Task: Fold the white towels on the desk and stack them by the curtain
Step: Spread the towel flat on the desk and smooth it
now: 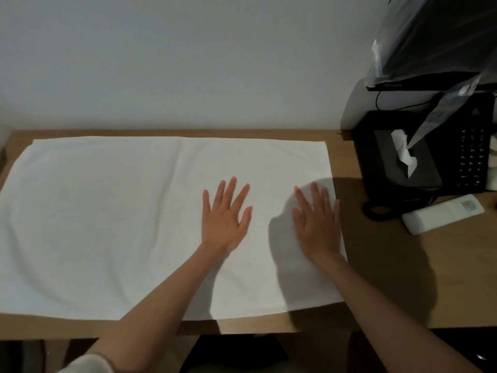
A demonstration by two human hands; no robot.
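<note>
1. Head view, the only one I have. One white towel (pixel 107 224) lies spread flat on the desk (pixel 390 278) and covers most of it. Its far edge is near the wall and its near edge is close to the desk front. The left end runs out of frame.
2. Left hand (pixel 226 219) lies palm down on the towel right of centre, fingers straight and spread apart, gripping nothing.
3. Right hand (pixel 317 224) lies palm down at the towel's right edge, fingers straight and close together, gripping nothing.
4. My read: this is smoothing before the first fold. Nothing is folded or stacked yet, and I see no curtain.
5. Risks:
   - A soft crease runs down the middle, so folding over it would likely leave the edges uneven.
   - Lifting the right end carelessly could sweep it into the remote (pixel 441 214) or tissue box (pixel 398 168), which sit just beside it.
   - Pulling toward me could slide the towel off the front edge.
6. Counts: towel 1, hands 2, remote 1, tissue box 1, phone (pixel 468 157) 1, folded towels 0 in view.
</note>
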